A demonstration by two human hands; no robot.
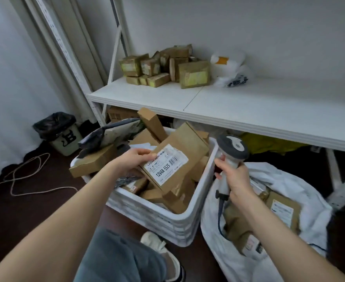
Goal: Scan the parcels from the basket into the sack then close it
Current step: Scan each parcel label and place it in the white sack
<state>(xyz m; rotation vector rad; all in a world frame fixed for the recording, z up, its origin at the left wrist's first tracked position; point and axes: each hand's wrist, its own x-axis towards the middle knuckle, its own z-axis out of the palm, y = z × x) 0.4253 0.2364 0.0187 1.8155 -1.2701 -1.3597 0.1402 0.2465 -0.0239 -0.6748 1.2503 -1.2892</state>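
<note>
A white plastic basket [163,222] on the floor holds several brown cardboard parcels. My left hand [130,160] grips one brown parcel [184,151] by its left edge, above the basket, its white barcode label facing up. My right hand [234,180] holds a white and grey barcode scanner [231,148] by its handle, just right of the parcel, with its head turned toward the label. The white sack [285,261] lies open at the lower right, with a few labelled parcels [283,212] inside.
A white shelf [248,106] above the basket carries a pile of small brown boxes [163,66] and white bags [230,68]. A bin with a black liner [59,133] stands at the left, near a loose cord [25,176] on the dark floor. My knee and shoe [157,247] are below the basket.
</note>
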